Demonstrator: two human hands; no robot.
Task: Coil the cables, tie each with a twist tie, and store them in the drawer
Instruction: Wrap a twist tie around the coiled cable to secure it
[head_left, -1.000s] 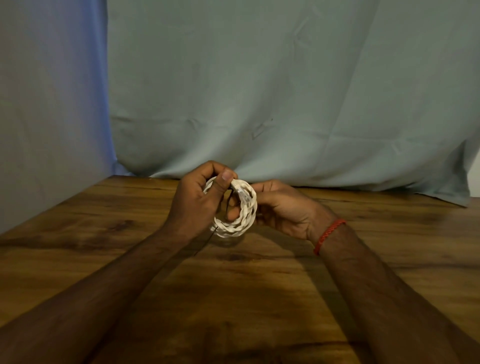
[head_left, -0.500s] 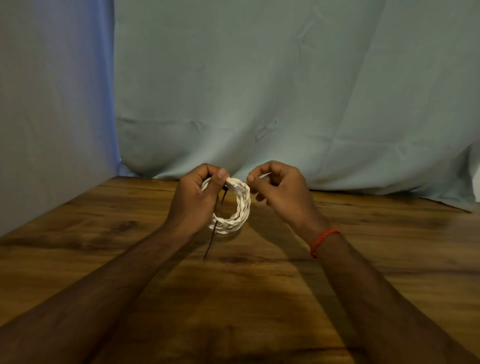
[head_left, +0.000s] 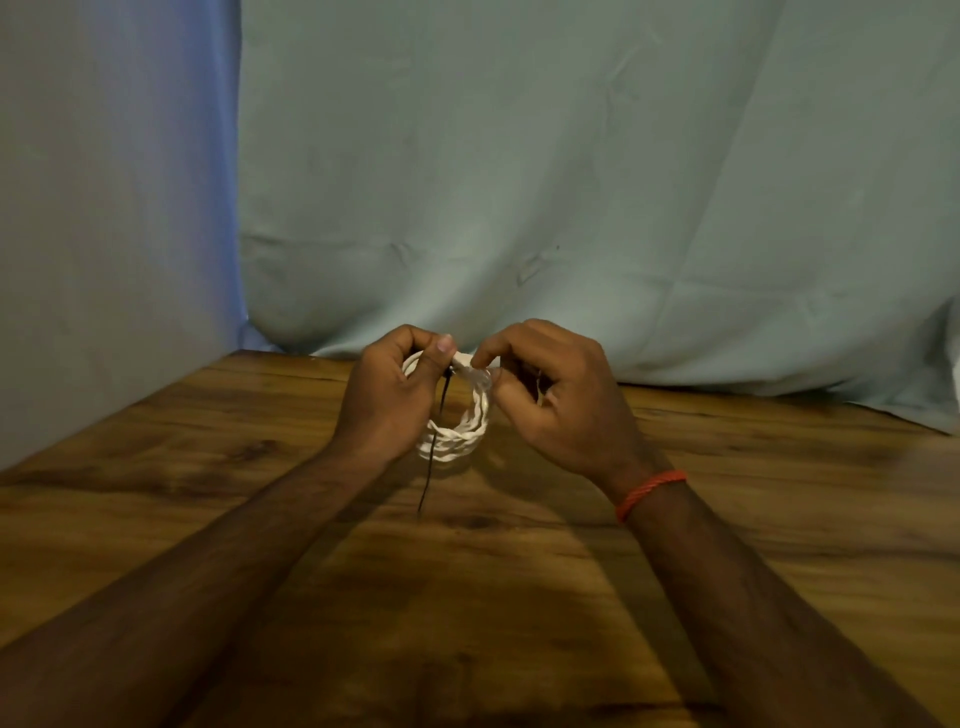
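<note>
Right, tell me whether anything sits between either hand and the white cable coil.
Nothing visible does. The left hand grips the white cable coil at its top, and the right hand pinches it beside that. A thin black twist tie hangs from the top, blocking neither hand. No drawer is in view.

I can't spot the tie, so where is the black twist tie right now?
Head view, centre: the twist tie hangs from the top of the coil, just right of the thumb of the left hand, its free end dangling toward the table.
</note>
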